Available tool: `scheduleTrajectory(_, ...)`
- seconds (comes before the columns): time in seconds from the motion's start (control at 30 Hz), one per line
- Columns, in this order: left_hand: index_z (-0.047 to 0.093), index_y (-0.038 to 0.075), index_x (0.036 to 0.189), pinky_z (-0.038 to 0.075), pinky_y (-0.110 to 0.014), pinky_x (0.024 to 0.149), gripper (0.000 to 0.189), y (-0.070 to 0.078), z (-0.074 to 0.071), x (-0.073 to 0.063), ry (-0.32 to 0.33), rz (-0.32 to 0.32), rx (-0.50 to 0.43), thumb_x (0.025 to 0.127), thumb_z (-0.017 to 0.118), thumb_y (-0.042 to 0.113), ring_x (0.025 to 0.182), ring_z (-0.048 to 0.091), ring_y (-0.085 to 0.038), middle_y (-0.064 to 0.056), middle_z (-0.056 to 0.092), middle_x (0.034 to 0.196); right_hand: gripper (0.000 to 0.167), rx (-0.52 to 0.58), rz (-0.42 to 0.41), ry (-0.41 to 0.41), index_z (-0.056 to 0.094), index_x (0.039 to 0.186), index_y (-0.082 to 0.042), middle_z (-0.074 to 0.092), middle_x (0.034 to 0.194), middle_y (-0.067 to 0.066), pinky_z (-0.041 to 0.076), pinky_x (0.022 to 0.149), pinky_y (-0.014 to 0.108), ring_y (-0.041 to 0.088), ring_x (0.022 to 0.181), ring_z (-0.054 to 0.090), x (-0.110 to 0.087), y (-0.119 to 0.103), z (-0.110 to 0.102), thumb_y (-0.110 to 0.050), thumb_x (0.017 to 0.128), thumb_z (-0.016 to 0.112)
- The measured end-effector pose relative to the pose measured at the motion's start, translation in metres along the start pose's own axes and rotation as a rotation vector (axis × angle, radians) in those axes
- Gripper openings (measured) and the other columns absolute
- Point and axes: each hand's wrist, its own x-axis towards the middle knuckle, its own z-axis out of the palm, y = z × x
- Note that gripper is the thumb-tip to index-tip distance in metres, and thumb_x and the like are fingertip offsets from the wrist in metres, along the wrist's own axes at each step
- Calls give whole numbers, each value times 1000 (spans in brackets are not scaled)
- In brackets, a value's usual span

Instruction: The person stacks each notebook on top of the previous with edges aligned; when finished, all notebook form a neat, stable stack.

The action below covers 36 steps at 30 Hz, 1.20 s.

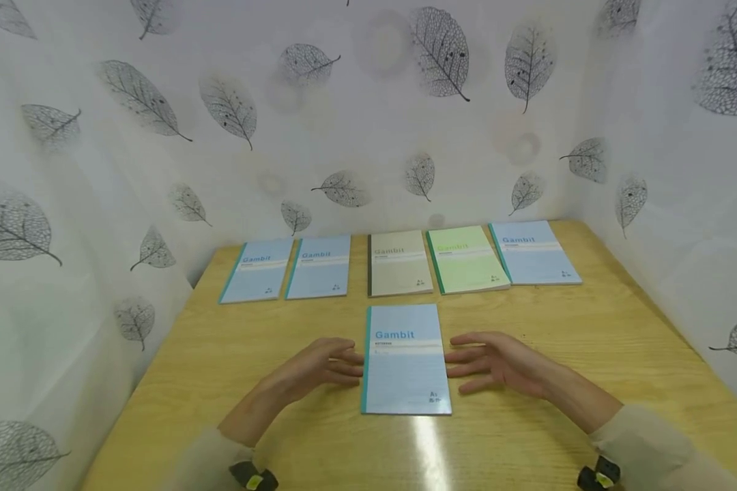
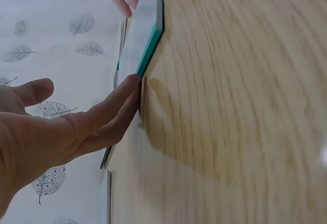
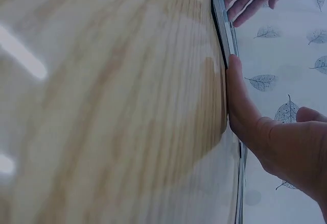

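Observation:
A blue Gambit notebook [image 1: 405,382] with a teal spine lies flat on the wooden table, between my two hands. My left hand [image 1: 316,368] is at its spine side, fingers extended with the tips right at the edge. On the opposite side my right hand [image 1: 503,361] has its fingers loosely spread, fingertips close to the notebook's right edge. In the left wrist view the fingertips meet the teal spine [image 2: 149,50]. The right wrist view has the fingertips against the notebook's thin edge [image 3: 223,30]. Neither hand is curled round anything.
Behind stands a row of flat notebooks: two blue ones [image 1: 258,273] [image 1: 318,273] at left, a beige one [image 1: 399,269], a green one [image 1: 469,266] and another blue one [image 1: 537,259], which touches the green. A leaf-patterned white curtain [image 1: 356,136] borders the table [image 1: 209,382].

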Motion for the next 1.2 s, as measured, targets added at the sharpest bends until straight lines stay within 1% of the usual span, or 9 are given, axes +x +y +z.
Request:
scheduleTrajectory(0.17,56,-12,129,57,-47,102,38,-3,7,5,-2,-3,-46,110,48,20,115,69,-32,-28,64,131,67,1,-9,18,14,158,14,36,157,37,51,107,57,44,136,54,1,2,3,-34,114,32)
scheduleTrajectory(0.33,61,-11,135,57,-37,96,38,-8,11,7,38,20,53,108,53,15,105,66,-21,-18,69,125,69,-13,5,38,19,158,13,37,156,37,52,106,57,45,134,55,2,0,7,-36,113,37)
scheduleTrajectory(0.47,48,-8,144,55,-34,92,49,-12,17,6,83,14,46,101,64,9,106,61,-22,-20,60,131,69,-21,14,54,19,158,13,37,156,38,53,105,57,45,134,55,4,0,10,-35,113,37)
scheduleTrajectory(0.57,33,3,153,57,-37,94,70,-10,23,3,80,23,-12,95,71,3,110,64,-26,-24,55,137,69,-26,11,71,18,157,14,38,155,38,53,105,56,44,132,57,6,1,13,-35,113,38)
scheduleTrajectory(0.67,25,10,156,58,-37,92,82,-5,29,1,69,47,-76,91,72,-5,105,71,-28,-25,62,136,70,-45,7,100,19,156,16,44,151,38,54,105,53,41,126,61,9,0,17,-32,112,43)
scheduleTrajectory(0.8,23,14,159,60,-33,86,84,2,31,1,54,127,-141,92,68,-9,99,74,-24,-23,66,133,68,-84,1,90,19,157,15,51,147,32,56,103,52,37,123,64,10,-1,23,-25,111,49)
scheduleTrajectory(0.97,21,18,163,61,-30,82,85,16,30,6,57,234,-198,95,64,-9,99,73,-20,-19,66,134,63,-60,-79,73,25,159,8,63,140,19,54,102,58,35,124,65,11,-3,31,-21,110,52)
scheduleTrajectory(1.07,21,19,164,60,-27,80,82,25,28,13,75,264,-221,98,63,-7,92,71,-15,-11,71,124,58,-20,-157,128,29,159,5,66,137,12,54,102,59,28,121,67,17,-9,36,-17,110,53)
scheduleTrajectory(1.2,26,17,164,59,-24,78,74,37,26,30,169,260,-263,101,60,-5,86,70,-12,-9,72,121,57,-7,-242,281,30,158,5,55,148,21,57,100,52,22,120,66,32,-25,35,-14,110,53)
